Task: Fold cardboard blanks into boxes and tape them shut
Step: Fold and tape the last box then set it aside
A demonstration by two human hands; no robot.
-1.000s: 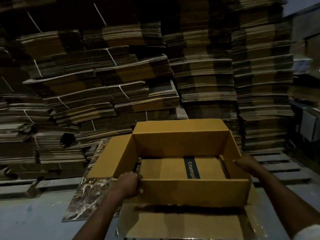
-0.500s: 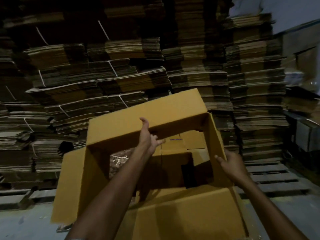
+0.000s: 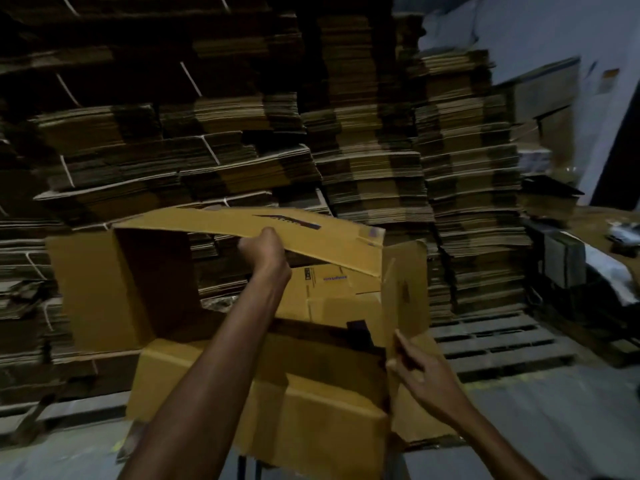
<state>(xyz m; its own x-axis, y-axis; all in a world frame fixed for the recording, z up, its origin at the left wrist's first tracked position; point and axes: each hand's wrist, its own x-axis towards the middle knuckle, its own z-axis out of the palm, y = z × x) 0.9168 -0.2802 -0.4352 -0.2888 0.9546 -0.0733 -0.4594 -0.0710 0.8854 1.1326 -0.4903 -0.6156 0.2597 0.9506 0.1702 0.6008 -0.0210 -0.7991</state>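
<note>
A yellow-brown cardboard box point(image 3: 304, 403) is tipped up in front of me, its open inside facing me and its flaps spread. My left hand point(image 3: 265, 251) reaches through the box and grips the edge of the far top flap point(image 3: 249, 225), which bows under the pull. My right hand point(image 3: 420, 374) holds the near edge of the right side flap point(image 3: 405, 292) with thumb and fingers. Dark tape and a printed label show on the inner bottom panels point(image 3: 332, 289). The left flap point(image 3: 86, 289) hangs out to the side.
Tall stacks of flat cardboard blanks point(image 3: 363, 140), some tied with white string, fill the wall behind. Wooden pallets point(image 3: 495, 337) lie on the grey floor at right. A cluttered bench point(image 3: 609, 233) stands at the far right edge.
The box has been tipped up from lying flat. My left hand moved from the near left corner to the far top flap and now grips it. My right hand stayed on the right side.
</note>
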